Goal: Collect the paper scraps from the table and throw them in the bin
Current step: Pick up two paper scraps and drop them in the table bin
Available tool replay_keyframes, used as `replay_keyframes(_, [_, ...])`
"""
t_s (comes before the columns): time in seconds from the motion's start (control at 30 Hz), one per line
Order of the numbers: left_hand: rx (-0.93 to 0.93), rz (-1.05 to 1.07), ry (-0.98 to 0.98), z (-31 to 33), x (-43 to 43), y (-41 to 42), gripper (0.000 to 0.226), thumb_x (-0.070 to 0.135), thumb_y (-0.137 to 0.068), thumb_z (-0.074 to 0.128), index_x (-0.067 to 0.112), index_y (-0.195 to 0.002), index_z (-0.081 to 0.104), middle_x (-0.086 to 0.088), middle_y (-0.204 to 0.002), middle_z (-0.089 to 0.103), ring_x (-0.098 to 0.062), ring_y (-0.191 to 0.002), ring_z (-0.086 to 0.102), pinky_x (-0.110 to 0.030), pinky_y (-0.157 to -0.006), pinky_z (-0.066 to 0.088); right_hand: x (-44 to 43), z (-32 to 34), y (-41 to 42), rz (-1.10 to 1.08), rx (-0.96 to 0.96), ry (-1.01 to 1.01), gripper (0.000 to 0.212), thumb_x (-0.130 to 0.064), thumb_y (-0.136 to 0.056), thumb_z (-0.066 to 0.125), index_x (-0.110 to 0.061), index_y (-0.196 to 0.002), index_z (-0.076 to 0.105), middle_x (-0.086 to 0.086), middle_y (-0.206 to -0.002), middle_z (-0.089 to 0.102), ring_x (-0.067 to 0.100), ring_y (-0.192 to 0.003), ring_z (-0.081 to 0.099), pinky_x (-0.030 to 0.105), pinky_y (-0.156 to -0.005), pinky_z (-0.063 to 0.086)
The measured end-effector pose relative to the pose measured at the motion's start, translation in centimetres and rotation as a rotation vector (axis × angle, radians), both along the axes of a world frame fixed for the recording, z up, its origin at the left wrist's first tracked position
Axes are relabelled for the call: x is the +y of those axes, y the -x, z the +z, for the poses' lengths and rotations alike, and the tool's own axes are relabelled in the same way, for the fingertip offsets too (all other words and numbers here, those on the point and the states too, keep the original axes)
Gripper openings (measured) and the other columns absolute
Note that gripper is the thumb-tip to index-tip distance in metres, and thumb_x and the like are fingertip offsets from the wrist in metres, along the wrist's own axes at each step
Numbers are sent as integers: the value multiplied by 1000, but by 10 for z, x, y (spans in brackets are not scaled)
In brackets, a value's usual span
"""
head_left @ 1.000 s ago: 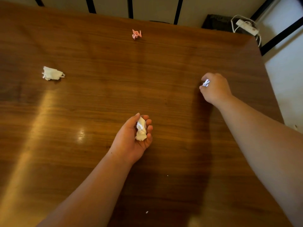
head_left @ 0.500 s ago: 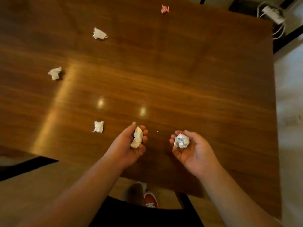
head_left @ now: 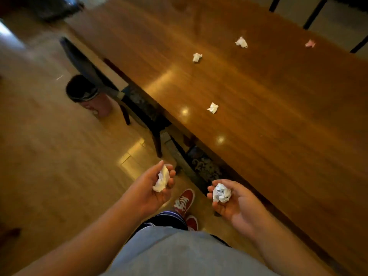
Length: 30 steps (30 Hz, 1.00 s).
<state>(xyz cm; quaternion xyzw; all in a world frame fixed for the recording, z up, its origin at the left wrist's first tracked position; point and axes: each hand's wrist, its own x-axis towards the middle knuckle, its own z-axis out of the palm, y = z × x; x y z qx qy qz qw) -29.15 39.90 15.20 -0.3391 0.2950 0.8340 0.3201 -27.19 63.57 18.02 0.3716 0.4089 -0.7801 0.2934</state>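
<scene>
left hand (head_left: 157,188) curls round a white scrap (head_left: 162,179) | right hand (head_left: 235,204) cradles a printed paper ball (head_left: 221,193), palm up so nothing drops | bin (head_left: 87,96) on the floor ahead-left, well apart from both hands — looks like the carry step | three white scraps (head_left: 213,107) and a pink one (head_left: 310,43) wait on the counter (head_left: 278,136) — another trip needed, I'd say

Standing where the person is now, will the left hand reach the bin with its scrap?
Probably not yet: the left hand holds its scrap well short of the bin, though open floor lies between.
</scene>
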Motion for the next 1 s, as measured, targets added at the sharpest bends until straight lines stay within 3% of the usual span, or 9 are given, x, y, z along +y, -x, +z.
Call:
replay_keyframes(0.27, [-55,482,34,0,-132,-104,22,33,-79,63,13,-84,69,-4,-72,68,-13,-53,61,-20,-37,44,-168,5,11,560,108,-32,22,-18,-91,59,-1,-99,69,12,-78,74,21,-70,72,28,-55,57])
replay_keyframes(0.5, [-150,853,52,2,-259,-181,21,31,-76,63,11,-77,70,-4,-69,67,-14,-50,61,-17,-33,41,-361,-2,21,879,132,36,14,-15,-90,57,-5,-93,66,14,-83,71,23,-74,70,28,-56,57])
replay_keyframes(0.73, [-210,963,78,-6,-407,-212,23,31,-91,54,12,-83,64,-2,-66,66,-11,-48,59,-15,-34,39,-522,-16,17,974,144,17,18,-16,-90,56,-4,-100,66,11,-82,73,23,-76,71,28,-58,58])
replay_keyframes(1.0, [-139,969,88,-10,-521,-187,21,32,-80,63,12,-82,69,-2,-71,68,-12,-54,62,-21,-35,44,-595,-24,55,889,103,-68,18,-17,-88,60,-4,-101,65,13,-83,74,24,-75,72,29,-58,59])
